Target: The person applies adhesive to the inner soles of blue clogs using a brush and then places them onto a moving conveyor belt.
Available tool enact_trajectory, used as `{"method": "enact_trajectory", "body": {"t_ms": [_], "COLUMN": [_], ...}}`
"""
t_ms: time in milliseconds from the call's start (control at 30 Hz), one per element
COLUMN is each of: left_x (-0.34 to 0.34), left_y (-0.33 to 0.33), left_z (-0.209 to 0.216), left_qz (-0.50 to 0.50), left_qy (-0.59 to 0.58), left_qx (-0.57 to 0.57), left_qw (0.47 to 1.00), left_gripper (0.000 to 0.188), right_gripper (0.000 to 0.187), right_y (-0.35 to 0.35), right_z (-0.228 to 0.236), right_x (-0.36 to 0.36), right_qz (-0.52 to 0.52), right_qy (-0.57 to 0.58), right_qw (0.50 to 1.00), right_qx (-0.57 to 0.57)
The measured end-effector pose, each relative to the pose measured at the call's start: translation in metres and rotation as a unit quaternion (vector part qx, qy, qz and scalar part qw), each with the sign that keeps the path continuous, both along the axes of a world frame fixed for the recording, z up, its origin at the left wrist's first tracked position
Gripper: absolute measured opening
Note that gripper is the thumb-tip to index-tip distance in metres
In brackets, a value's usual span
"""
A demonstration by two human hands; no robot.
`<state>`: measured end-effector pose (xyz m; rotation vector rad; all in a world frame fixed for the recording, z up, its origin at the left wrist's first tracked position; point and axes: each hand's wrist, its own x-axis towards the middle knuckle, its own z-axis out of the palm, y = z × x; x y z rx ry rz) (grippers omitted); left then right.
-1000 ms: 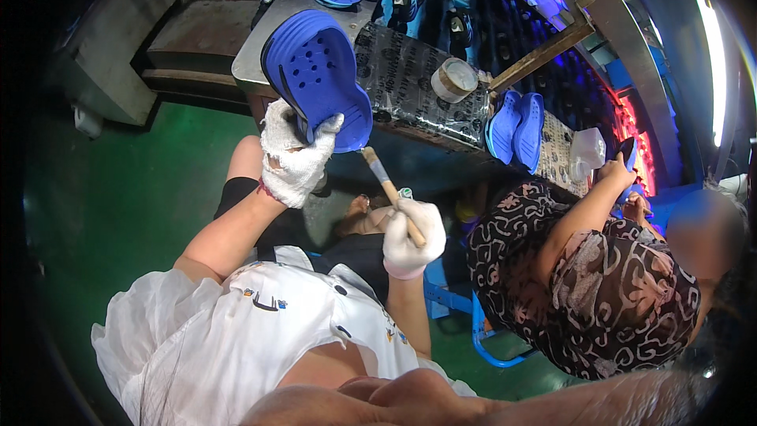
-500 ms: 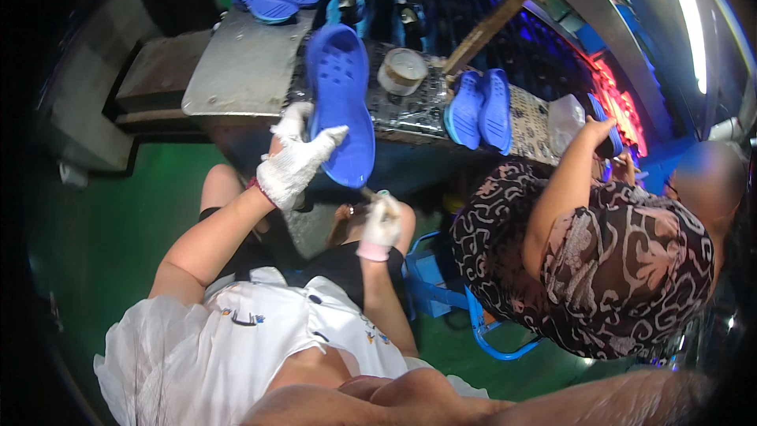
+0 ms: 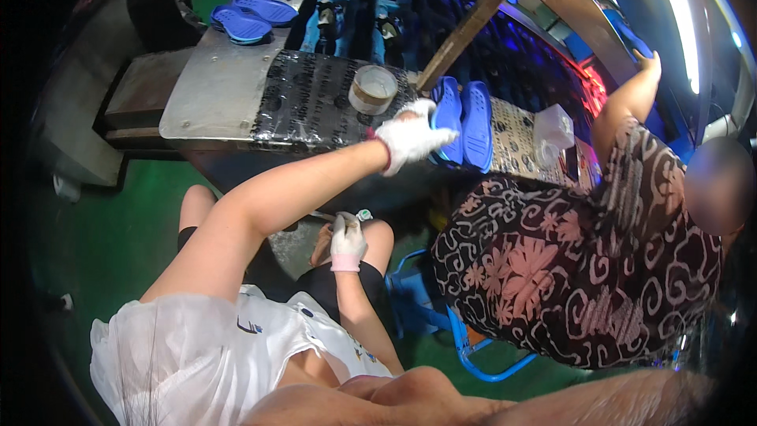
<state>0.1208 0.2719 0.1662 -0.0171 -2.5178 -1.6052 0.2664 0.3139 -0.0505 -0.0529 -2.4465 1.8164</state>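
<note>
My gloved left hand [image 3: 412, 140] is stretched out to the right, thumb and fingers apart, at the near left edge of a blue shoe sole [image 3: 447, 114]. The thumb overlaps the sole, which lies flat against a second blue sole [image 3: 476, 130] on the bench. Whether the fingers press on it cannot be made out. Over my lap, my gloved right hand [image 3: 347, 238] is closed round a slim, stick-like tool [image 3: 319, 214]; a green-and-white round end [image 3: 363, 214] shows beside the fingers. The tool's exact kind is unclear.
A round tub [image 3: 372, 90] stands on the taped bench [image 3: 303, 102]. More blue soles [image 3: 240, 24] lie at its far left. Behind it runs a dark rack with blue holders [image 3: 323, 24]; a wooden bar [image 3: 465, 31] slants across. A co-worker [image 3: 576, 268] sits close on my right.
My left hand has let go of the blue sole it held and swung right to the pair on the bench. My right hand keeps its tool. The co-worker's arm has reached farther out.
</note>
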Motion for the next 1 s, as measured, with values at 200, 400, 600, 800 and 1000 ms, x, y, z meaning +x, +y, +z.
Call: {"method": "enact_trajectory", "body": {"t_ms": [200,400,600,800,1000], "left_x": [0.046,-0.032,-0.083,-0.055,0.046], "left_y": [-0.105,-0.265,-0.295,-0.312,-0.302], "left_z": [-0.010,0.002,0.013,-0.016,-0.013], "left_qz": [0.060,0.283,0.235,0.126,0.017], "left_qy": [0.409,0.232,-0.098,0.048,0.134], "left_qx": [-0.118,-0.337,-0.429,-0.565,-0.534], "left_qw": [0.903,0.867,0.867,0.814,0.835], "left_gripper": [0.014,0.038,0.063,0.031,0.020], "right_gripper": [0.014,0.011,0.014,0.012,0.012], "right_y": [0.000,-0.006,-0.007,-0.018,-0.010], "right_z": [-0.007,-0.014,-0.013,0.003,-0.009], "right_x": [-0.001,-0.011,-0.018,-0.019,-0.015], "right_qz": [0.006,0.035,0.062,0.051,0.079], "right_qy": [0.071,-0.024,-0.085,-0.084,-0.074], "right_qw": [0.992,0.991,0.983,0.989,0.989], "right_qx": [-0.104,-0.130,-0.152,-0.112,-0.100]}}
